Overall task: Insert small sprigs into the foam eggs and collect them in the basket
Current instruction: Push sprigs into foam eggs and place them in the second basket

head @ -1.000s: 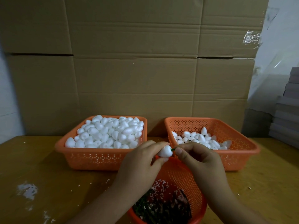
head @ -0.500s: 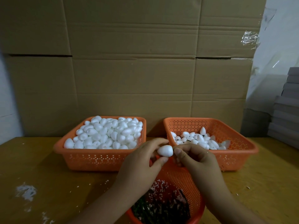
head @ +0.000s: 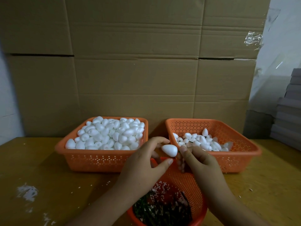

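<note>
The right hand is pinching a sprigged foam egg before the right basket; the left hand is spreading open; dropping it in seems next.

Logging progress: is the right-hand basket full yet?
No. The right basket holds one low layer of eggs; much inner wall shows.

Foam egg between two hands.

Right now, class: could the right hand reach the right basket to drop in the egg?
Probably yes: the right hand is beside the right basket, whose top is open, nothing between.
</note>
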Tool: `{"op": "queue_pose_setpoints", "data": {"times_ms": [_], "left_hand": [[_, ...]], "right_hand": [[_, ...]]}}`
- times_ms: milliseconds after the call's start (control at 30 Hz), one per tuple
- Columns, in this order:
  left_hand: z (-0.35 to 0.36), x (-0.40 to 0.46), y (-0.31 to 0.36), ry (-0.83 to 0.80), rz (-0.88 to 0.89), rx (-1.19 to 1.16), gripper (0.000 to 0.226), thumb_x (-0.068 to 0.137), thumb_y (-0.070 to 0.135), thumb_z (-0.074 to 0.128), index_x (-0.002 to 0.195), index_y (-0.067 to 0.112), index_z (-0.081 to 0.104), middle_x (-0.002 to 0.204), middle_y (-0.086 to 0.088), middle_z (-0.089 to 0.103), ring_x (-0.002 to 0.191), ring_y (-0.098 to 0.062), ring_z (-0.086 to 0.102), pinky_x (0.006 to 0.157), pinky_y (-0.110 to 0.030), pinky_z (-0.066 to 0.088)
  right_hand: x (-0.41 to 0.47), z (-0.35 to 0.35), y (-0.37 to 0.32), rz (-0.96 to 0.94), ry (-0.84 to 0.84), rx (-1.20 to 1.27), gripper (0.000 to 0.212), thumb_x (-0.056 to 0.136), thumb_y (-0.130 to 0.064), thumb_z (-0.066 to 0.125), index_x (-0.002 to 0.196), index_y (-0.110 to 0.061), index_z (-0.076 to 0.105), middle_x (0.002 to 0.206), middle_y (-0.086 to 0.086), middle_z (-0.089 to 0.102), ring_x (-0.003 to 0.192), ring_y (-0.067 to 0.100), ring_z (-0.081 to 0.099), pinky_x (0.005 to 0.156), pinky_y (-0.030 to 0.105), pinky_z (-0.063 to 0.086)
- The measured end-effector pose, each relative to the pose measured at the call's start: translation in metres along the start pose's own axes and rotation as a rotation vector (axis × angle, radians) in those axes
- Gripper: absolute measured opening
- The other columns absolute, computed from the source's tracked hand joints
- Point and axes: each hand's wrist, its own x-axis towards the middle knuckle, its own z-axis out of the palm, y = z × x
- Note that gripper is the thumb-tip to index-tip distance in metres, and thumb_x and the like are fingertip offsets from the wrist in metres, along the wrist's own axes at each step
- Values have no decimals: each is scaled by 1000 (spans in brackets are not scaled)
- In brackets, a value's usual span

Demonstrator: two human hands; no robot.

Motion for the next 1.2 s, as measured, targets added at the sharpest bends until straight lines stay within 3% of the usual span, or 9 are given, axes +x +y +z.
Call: {"op": "queue_pose_setpoints", "data": {"times_ms": [233, 433, 600, 733, 867, 967, 1100, 1200], "left_hand": [[1, -1, 1, 8, 40, -44, 26, 80, 53, 57, 105, 48, 55, 107, 30, 60, 95, 4, 60, 70, -17, 47], [0, 1, -1, 18, 30, -36, 18, 86, 42, 65, 102, 46, 57, 106, 28, 61, 93, 2, 61, 68, -15, 48], [0, 1, -1, 15, -7, -44, 34, 81, 47, 66, 111, 52, 51, 110, 31, 59, 91, 4, 62, 70, -16, 49], [1, 0, -1, -24, -15, 4, 50, 81, 38, 73, 116, 58, 43, 112, 38, 53, 85, 7, 62, 68, -16, 49], [1, 1, -1, -24, -4, -28, 48, 80, 36, 74, 114, 55, 46, 112, 32, 56, 85, 3, 64, 69, -20, 51], [1, 0, 1, -24, 1, -47, 44, 76, 48, 68, 113, 55, 47, 111, 31, 57, 85, 3, 64, 69, -20, 51], [1, 1, 1, -4, 30, -44, 32, 74, 56, 59, 105, 52, 52, 109, 30, 59, 90, 3, 62, 68, -18, 47], [1, 1, -1, 4, 41, -37, 26, 77, 55, 58, 102, 49, 55, 108, 29, 60, 94, 2, 60, 69, -16, 45]], "right_hand": [[-1, 1, -2, -7, -29, 7, 37, 94, -21, 57, 66, 1, 63, 58, 5, 59, 56, 12, 54, 57, 21, 46], [-1, 0, -1, -11, -55, 30, 12, 92, -11, 60, 86, -9, 70, 68, 1, 64, 62, 10, 60, 59, 19, 49], [0, -1, 2, -19, -47, 16, 14, 92, -14, 60, 83, -7, 69, 64, 2, 61, 62, 13, 57, 59, 21, 48], [1, -1, 4, -29, -30, 33, 26, 93, -20, 58, 74, -3, 64, 62, 5, 61, 59, 15, 55, 58, 23, 47], [1, 0, 5, -37, -20, 46, 32, 88, -27, 60, 64, -7, 62, 61, 8, 60, 57, 15, 54, 56, 22, 46], [2, 0, 5, -42, -21, 18, 35, 83, -37, 59, 62, -9, 62, 59, 9, 59, 55, 14, 54, 56, 21, 46], [1, 0, 6, -45, -20, -19, 36, 90, -31, 59, 59, -12, 62, 57, 8, 59, 55, 13, 54, 56, 22, 46], [0, 0, 5, -35, -33, 22, 26, 92, -26, 59, 71, -12, 65, 62, 6, 61, 58, 14, 56, 57, 22, 48]]}}
